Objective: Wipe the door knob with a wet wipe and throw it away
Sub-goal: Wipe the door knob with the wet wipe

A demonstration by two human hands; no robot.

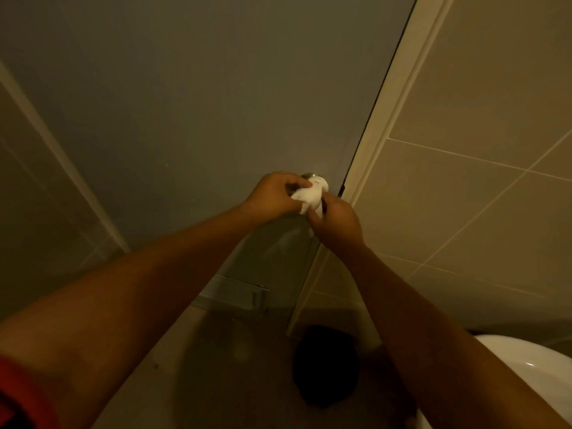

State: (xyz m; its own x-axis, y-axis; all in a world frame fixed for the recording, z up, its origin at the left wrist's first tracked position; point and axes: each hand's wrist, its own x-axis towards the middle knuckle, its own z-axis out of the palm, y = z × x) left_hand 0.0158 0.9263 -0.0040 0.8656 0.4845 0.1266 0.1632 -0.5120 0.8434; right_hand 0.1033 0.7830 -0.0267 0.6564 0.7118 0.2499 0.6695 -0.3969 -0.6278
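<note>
A grey door (192,103) fills the middle of the head view. Its metal door knob (309,175) sits near the door's right edge, mostly covered by a white wet wipe (311,195). My left hand (274,195) presses the wipe around the knob from the left. My right hand (337,222) grips the wipe's lower right part from below. Only the knob's upper rim shows above the wipe.
A pale door frame (390,113) runs along the door's right edge, with a tiled wall (483,150) beyond it. A dark round bin (325,366) stands on the floor below the knob. A white ceramic fixture (526,370) is at bottom right.
</note>
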